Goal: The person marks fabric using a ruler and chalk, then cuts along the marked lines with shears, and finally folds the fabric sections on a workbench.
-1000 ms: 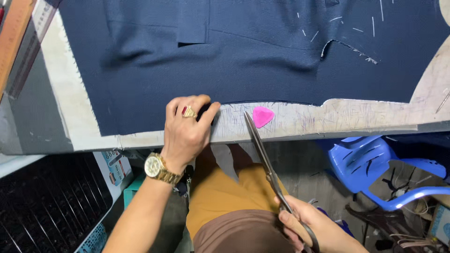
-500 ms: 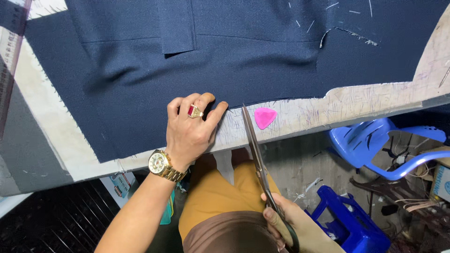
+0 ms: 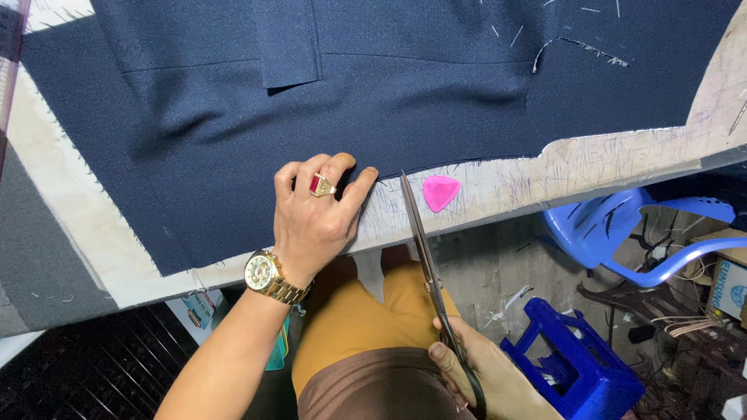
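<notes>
A large piece of dark navy cloth (image 3: pixel 327 101) lies spread over a pale worktable (image 3: pixel 591 163). My left hand (image 3: pixel 315 214), with a red-stone ring and a gold wristwatch, presses flat on the cloth's near edge. My right hand (image 3: pixel 486 373) grips the black handles of long tailor's scissors (image 3: pixel 424 257). Their closed blades point up at the table edge, just right of my left fingertips, tip close to the cloth's edge. A pink triangular chalk (image 3: pixel 440 191) rests on the table right of the blades.
White basting stitches (image 3: pixel 576 47) mark the cloth at upper right. Below the table edge stand a blue plastic chair (image 3: pixel 622 233) and a small blue stool (image 3: pixel 580 365). Cables and boxes clutter the floor at right. My mustard-coloured lap (image 3: pixel 366 327) is beneath the table.
The view shifted slightly; my left hand stays pressed on the cloth edge, and the scissors remain pointing at the edge, nearly unmoved.
</notes>
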